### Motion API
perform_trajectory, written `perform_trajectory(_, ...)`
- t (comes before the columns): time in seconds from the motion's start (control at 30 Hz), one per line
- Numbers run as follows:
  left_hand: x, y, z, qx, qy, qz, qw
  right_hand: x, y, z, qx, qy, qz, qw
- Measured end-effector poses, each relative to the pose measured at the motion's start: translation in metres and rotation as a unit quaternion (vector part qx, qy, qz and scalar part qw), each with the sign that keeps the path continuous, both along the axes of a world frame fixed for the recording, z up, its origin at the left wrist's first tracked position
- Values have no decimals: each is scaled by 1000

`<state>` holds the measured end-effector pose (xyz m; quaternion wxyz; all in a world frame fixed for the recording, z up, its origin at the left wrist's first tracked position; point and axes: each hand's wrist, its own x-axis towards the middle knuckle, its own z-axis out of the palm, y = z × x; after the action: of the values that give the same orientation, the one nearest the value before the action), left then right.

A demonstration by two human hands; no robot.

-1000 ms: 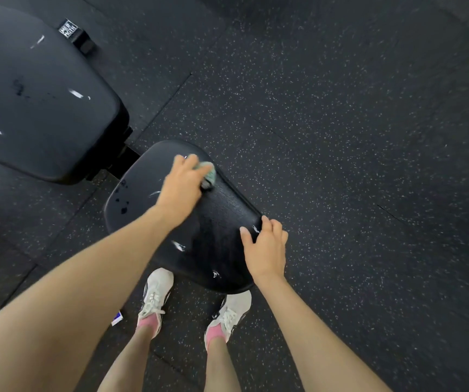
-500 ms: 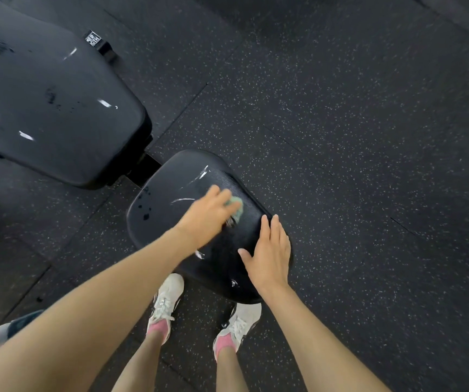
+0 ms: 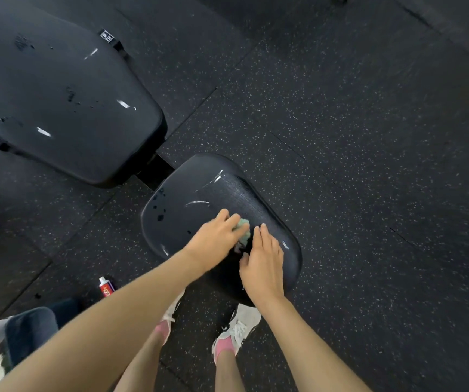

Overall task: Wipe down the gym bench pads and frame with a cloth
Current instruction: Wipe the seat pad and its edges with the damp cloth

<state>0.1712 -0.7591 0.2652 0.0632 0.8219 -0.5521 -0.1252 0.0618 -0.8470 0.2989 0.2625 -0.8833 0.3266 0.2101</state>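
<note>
Your left hand point(image 3: 216, 240) clutches the cloth point(image 3: 243, 225); unwiped droplets point(image 3: 160, 217) lie to its left; right hand point(image 3: 264, 264) rests flat on the pad point(image 3: 270, 210).

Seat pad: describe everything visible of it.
The seat pad is black, rounded, narrower toward the back pad, and looks like textured vinyl. Dark drops spot its left side; shiny streaks cross its middle. It sits above the speckled floor. The left hand holds a green cloth against it, and the right hand rests flat on its near right part.
</note>
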Motion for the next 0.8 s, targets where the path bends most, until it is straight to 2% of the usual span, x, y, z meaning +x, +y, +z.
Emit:
perform_trajectory(0.03,12,8,-2,-4,-7,14,1000,0,2,0,2,2,3,1000)
perform_trajectory(0.1,40,26,-8,-33,13,107,994,-2,5,0,2,7,13,1000)
perform_trajectory(0.2,66,51,-11,-35,27,259,965,-5,9,-2,1,11,21,1000)
perform_trajectory(0.3,53,45,-5,-38,23,350,936,-10,14,-3,-10,13,18,1000)
perform_trajectory(0.33,41,39,-3,-43,33,359,932,-11,16,-2,-18,13,14,1000)
perform_trajectory(0.4,9,27,-2,-50,69,311,947,-14,19,-1,-32,16,1,999)
perform_trajectory(0.5,-34,25,1,-28,76,143,986,-16,21,3,-30,30,1,999)
perform_trajectory(0.6,-31,36,6,-25,49,42,998,-17,21,4,-33,36,14,999)
perform_trajectory(0.67,-9,48,3,-18,62,69,996,-18,22,5,-32,33,14,999)
perform_trajectory(0.8,30,77,-3,-7,69,255,964,-21,29,5,-20,26,22,999)
